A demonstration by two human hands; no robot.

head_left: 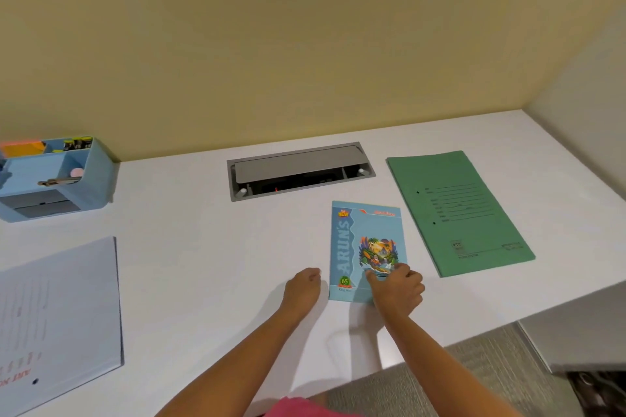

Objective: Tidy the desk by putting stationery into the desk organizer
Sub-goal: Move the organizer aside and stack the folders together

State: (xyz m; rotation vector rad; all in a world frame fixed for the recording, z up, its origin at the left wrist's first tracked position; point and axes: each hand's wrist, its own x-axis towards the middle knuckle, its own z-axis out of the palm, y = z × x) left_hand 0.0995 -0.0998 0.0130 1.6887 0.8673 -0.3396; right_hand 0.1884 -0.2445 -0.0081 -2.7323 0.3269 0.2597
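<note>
Notebook pickup: right hand grip pinches its near corner, left hand curled, empty (resting on tabletop); next, probably a lift toward organizer.

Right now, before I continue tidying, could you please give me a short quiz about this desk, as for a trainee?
1. True or false: the green folder lies to the left of the blue notebook.
2. Which hand is on the notebook? A) left B) right C) neither
3. Fill in: the desk organizer stands at the far ____ of the desk, by the wall.

Key
1. False: the green folder lies to the right of the notebook.
2. B: the right hand is on the notebook's near right corner. The left hand is beside the notebook, on the desk.
3. left
</note>
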